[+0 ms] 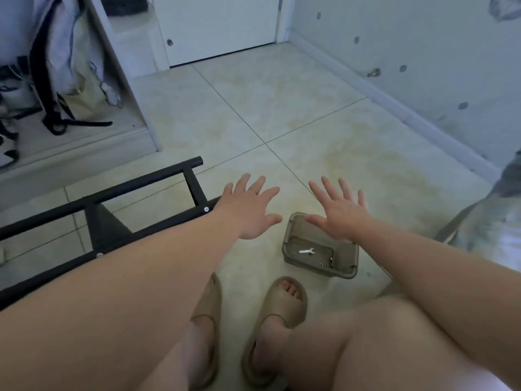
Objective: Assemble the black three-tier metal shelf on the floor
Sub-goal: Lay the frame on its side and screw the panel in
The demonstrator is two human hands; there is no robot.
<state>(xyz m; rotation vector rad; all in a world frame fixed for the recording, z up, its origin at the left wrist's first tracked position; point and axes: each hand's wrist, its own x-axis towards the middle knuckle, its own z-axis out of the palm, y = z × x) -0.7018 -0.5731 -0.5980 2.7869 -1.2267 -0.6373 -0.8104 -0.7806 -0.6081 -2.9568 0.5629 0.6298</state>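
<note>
The left grip [248, 211] and right grip [342, 214] spread, empty; shelf frame [141, 182] under left forearm

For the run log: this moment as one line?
left hand: open, empty | right hand: open, empty | wrench: in tray | shelf frame: on floor, left side

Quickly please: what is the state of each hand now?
Left hand: open, holding nothing.
Right hand: open, holding nothing.
</note>
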